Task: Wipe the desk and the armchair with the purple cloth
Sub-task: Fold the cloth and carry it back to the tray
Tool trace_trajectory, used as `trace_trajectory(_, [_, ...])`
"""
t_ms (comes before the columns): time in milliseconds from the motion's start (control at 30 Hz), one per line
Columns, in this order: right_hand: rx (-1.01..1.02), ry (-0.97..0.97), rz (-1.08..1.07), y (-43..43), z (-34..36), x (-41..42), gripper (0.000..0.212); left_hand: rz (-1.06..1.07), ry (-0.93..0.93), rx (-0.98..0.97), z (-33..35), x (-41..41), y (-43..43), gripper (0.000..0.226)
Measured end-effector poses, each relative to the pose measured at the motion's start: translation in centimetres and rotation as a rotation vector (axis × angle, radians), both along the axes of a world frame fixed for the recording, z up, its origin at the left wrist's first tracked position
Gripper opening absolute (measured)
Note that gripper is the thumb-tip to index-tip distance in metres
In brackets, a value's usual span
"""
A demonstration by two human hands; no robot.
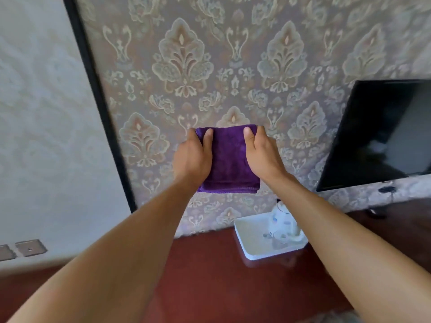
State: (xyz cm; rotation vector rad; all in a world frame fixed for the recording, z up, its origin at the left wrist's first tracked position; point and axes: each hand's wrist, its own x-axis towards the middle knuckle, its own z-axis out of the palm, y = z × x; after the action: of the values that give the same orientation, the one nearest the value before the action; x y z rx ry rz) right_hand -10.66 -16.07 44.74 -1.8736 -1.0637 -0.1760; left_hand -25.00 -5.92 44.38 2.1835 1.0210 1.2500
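The folded purple fuzzy cloth [229,159] is held up in the air in front of the wall, above the table. Nearest are two bare arms reaching forward. Under them is the shiny dark red wooden table [210,276]. On the table sits a white square tray [247,231], and a white teapot with small flowers [283,220] stands in it. Higher up, the left hand [193,157] grips the cloth's left side, thumb in front and fingers closed behind. The right hand [262,152] grips the right side the same way. Behind is wallpaper with big leafy shapes [184,59]. A flat black screen [380,134] is on the right.
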Motion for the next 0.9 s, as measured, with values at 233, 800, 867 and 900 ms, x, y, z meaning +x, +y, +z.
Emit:
trace_trajectory(233, [-0.064,0.148,-0.125,-5.5,-5.2,11.6,0.061,-0.141,0.103,-0.075,-4.4,13.0,-4.4,0.04])
trace_trajectory(800, [-0.5,0.129,-0.191,3.3,-26.7,20.7,0.047,-0.129,0.279,-0.364,-27.6,21.4,4.3,0.031])
trace_trajectory(867, [-0.585,0.132,-0.17,4.4,-30.9,21.9,0.05,-0.122,0.349,-0.411,-31.7,22.2,5.1,0.03])
trace_trajectory(900, [-0.618,0.127,-0.158,5.0,-33.0,22.5,0.051,-0.12,0.384,-0.429,-33.7,22.7,5.4,0.029])
